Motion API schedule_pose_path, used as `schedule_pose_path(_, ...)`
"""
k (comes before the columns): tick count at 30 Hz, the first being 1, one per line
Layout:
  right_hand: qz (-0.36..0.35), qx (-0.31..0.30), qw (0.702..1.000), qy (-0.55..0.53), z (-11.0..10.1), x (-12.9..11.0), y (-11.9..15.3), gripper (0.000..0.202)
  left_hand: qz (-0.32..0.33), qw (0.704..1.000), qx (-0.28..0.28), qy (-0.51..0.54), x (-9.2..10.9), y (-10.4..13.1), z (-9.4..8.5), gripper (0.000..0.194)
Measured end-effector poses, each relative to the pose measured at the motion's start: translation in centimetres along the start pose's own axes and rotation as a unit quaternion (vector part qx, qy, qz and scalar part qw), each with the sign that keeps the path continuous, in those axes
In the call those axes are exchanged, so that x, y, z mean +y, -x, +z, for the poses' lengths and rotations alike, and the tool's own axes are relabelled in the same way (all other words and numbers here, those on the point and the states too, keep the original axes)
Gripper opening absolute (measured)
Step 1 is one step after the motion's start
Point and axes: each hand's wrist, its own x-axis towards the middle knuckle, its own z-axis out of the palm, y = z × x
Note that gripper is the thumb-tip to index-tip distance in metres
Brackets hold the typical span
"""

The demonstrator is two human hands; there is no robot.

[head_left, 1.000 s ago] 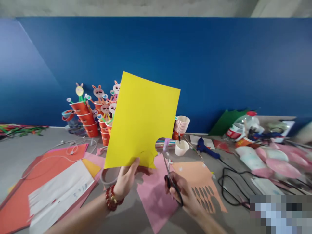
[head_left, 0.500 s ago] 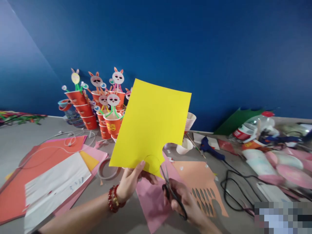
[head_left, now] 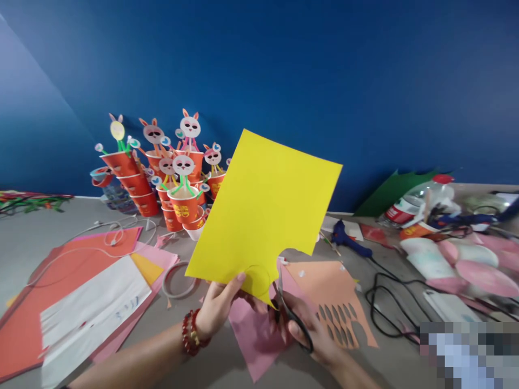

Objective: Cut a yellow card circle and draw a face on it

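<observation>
A large yellow sheet of paper (head_left: 263,205) is held up in front of me, with a curved notch cut from its lower right side and a faint circle drawn near its bottom edge. My left hand (head_left: 225,302) pinches that bottom edge, thumb in front and fingers behind; a red bead bracelet circles the wrist. In my right hand (head_left: 302,324) are black-handled scissors (head_left: 291,313), their blades at the paper's lower right edge beside the drawn circle. Below lie a pink sheet (head_left: 255,346) and an orange sheet (head_left: 324,281) with several cut-out shapes.
Stacked red paper cups with rabbit figures (head_left: 184,202) stand at the back left. Coloured sheets (head_left: 93,248), a white sheet (head_left: 97,319) and a tape roll (head_left: 172,281) lie left. Rightward are a blue glue gun (head_left: 351,240), black cable (head_left: 377,294) and plastic bottle (head_left: 421,200).
The yellow sheet has tilted clockwise, its top shifting right and covering the white cups. My right hand and scissors have turned slightly, the blades still at the paper's edge.
</observation>
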Motion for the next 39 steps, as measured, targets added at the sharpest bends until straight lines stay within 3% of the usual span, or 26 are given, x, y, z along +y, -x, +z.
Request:
schedule_pose_path(7,0.003,0.003,1.0,-0.021,0.4,-0.5,-0.2,0.068,-0.016,0.999,-0.039,-0.018,-0.2,0.5,-0.3,0.039)
schedule_pose_path(13,0.003,0.015,1.0,0.006,0.6,-0.7,-0.3,0.062,0.033,0.985,-0.045,-0.166,1.2,1.1,0.6,0.051)
schedule_pose_path(17,0.005,0.009,1.0,0.014,0.6,-0.5,-0.2,0.062,0.043,0.978,-0.033,-0.203,1.4,1.2,0.7,0.053)
schedule_pose_path(21,0.002,0.023,0.999,0.037,0.6,-0.4,-0.1,0.061,0.028,0.977,-0.005,-0.21,1.2,1.2,0.8,0.051)
schedule_pose_path(31,0.001,0.032,0.999,0.033,0.6,-0.3,-0.2,0.058,-0.007,0.971,0.008,-0.24,1.0,1.3,1.1,0.056)
schedule_pose_path(39,0.01,0.032,0.999,0.044,0.5,-0.3,0.0,0.06,-0.022,0.978,0.009,-0.206,1.0,1.3,1.3,0.056)
